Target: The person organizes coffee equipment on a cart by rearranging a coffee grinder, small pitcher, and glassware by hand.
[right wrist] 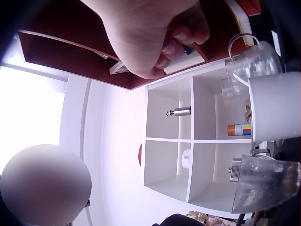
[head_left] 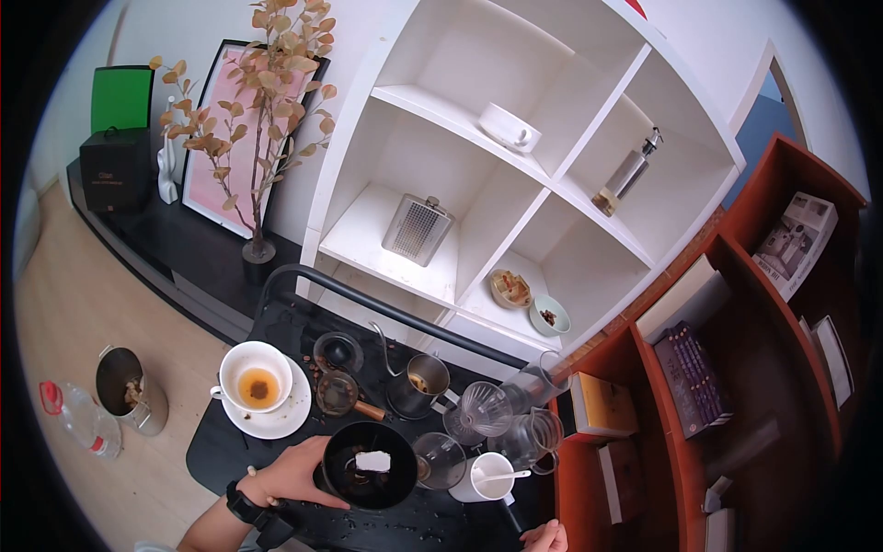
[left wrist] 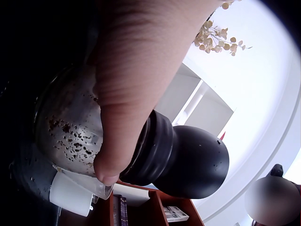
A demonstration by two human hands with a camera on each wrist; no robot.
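Black cart top: left hand [head_left: 296, 474] fingers grip upright black bowl [head_left: 369, 465], opening upward.

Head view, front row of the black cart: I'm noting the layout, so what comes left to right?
Left hand → black bowl → clear glass → white mug with spoon → right hand.

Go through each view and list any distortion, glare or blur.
Head view: fisheye bends the white shelf, corners vignetted black, lighting even. Left wrist view: the left hand fills the frame, soft and close; the background is blown out white. Right wrist view: bright window glare at left, right hand slightly blurred.
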